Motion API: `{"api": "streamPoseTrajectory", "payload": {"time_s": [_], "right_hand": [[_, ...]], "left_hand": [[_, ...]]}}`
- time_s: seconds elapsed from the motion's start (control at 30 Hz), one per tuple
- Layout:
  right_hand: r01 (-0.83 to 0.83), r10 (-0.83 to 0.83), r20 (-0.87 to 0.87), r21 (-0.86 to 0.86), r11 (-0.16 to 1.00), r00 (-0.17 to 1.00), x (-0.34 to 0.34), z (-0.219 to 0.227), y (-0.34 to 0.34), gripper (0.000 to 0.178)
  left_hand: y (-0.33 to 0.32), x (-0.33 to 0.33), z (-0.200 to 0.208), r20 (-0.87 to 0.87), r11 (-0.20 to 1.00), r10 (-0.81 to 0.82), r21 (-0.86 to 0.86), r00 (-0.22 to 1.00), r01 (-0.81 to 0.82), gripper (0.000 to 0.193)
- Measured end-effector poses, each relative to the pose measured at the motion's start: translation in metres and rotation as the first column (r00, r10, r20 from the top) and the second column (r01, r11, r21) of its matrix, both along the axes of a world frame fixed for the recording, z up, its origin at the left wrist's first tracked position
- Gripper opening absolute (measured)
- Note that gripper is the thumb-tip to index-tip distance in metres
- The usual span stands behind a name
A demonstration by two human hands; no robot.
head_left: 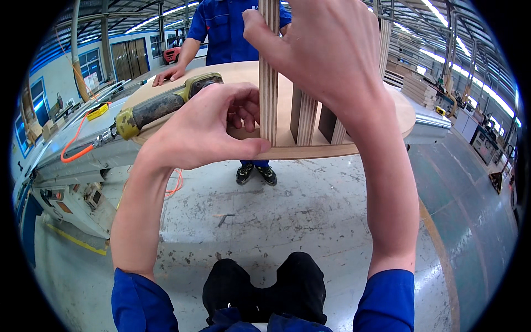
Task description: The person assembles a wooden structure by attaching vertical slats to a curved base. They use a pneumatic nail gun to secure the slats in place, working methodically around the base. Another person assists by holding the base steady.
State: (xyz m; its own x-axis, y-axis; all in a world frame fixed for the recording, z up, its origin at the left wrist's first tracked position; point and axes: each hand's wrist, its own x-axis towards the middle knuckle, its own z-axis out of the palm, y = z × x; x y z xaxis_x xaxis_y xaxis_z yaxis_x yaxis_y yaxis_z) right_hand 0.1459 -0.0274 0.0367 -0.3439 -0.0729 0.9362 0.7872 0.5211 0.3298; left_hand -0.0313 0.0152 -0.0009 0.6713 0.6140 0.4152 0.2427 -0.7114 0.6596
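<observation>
A narrow plywood panel (269,83) stands upright on a pale, rounded wooden board (285,153), its layered edge toward me. High up, my right hand (332,52) is closed around it, thumb on the left side and the other fingers partly hidden. My left hand (204,127) is beside the panel's foot: its thumb tip touches the lower edge there, while the fingers curl loosely apart from the thumb. More plywood uprights (306,119) stand to the right, partly behind my right wrist. Left of my left hand, a worn green and black air nail gun (160,108) lies on the board.
A co-worker in blue (224,33) stands across the board with one hand (168,74) resting on it. An orange air hose (77,155) runs from the nail gun. A yellow box (98,110) sits at left. Stacked timber (412,88) lies at the right.
</observation>
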Motion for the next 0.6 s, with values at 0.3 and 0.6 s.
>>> {"api": "streamPoseTrajectory", "payload": {"time_s": [0.3, 0.6], "right_hand": [[0.121, -0.122, -0.012, -0.028, 0.992, 0.992, -0.003, -0.002, -0.010, 0.026], [-0.012, 0.012, -0.009, 0.011, 1.000, 1.000, -0.004, -0.003, -0.012, 0.025]], "left_hand": [[0.000, -0.001, 0.002, -0.032, 1.000, 0.009, 0.017, 0.999, -0.009, 0.052], [0.006, -0.004, 0.001, 0.007, 0.997, -0.018, -0.076, 1.000, 0.018, 0.057]]}}
